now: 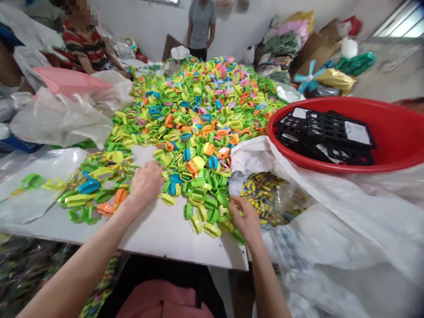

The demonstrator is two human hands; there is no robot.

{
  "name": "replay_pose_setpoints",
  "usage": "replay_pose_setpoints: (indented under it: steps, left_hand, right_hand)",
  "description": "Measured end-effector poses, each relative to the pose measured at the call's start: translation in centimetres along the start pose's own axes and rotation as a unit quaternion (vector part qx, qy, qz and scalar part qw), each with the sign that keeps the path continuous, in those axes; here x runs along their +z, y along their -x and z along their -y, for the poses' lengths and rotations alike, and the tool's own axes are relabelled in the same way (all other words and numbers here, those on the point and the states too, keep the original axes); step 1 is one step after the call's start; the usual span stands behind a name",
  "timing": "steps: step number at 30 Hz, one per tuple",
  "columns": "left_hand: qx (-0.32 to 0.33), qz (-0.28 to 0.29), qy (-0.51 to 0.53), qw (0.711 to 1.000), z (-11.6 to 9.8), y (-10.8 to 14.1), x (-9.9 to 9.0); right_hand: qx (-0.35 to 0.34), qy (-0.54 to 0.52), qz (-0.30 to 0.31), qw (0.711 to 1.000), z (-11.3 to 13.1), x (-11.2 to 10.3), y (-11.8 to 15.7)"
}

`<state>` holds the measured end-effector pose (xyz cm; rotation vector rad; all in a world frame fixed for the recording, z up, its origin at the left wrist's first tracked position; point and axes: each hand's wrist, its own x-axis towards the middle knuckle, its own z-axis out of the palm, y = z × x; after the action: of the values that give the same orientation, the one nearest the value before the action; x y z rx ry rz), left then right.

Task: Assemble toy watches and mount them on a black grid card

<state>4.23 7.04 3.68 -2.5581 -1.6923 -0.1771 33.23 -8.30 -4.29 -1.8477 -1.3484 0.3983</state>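
Note:
A large heap of small loop-shaped plastic pieces (198, 123), mostly green and yellow with some orange, blue and pink, covers the white table (145, 243). My left hand (146, 183) lies low at the heap's left front edge, back upward, fingers extended against the pieces and partly hidden. On the other side my right hand (245, 216) is beside the green and yellow pieces at the table's right edge. Its thumb and fingers are apart, and I see nothing held between them. Left of my left forearm sits a smaller group of pieces (102, 176).
At right, an open white bag (255, 152) holds small yellow printed items (265, 194). Behind it a red basin (397, 145) contains black plastic frames (324, 132). Plastic sheeting (76, 115) lies at left. One person (84, 44) is far left; another (202, 26) stands behind the heap.

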Motion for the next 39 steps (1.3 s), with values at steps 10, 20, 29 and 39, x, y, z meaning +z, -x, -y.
replay_pose_setpoints:
  steps: [10, 20, 29, 39]
  left_hand:
    - [0.113, 0.044, 0.132, 0.984, -4.5, -6.2, 4.2]
    - [0.031, 0.287, 0.306, 0.907, 0.5, 6.9, 7.4]
    - [0.04, 0.174, 0.192, 0.965, -1.4, 8.6, 5.3]
    - [-0.011, 0.164, 0.438, 0.884, -2.7, 11.2, 4.9]
  right_hand:
    - [0.147, 0.351, 0.031, 0.924, -2.3, -5.8, -4.9]
    - [0.225, 0.386, 0.1, 0.889, -2.6, -3.4, -10.3]
    - [0.037, 0.091, 0.002, 0.995, 4.7, -2.1, -3.0]
    - [-0.053, -0.123, 0.256, 0.957, 7.7, 7.7, 4.3]
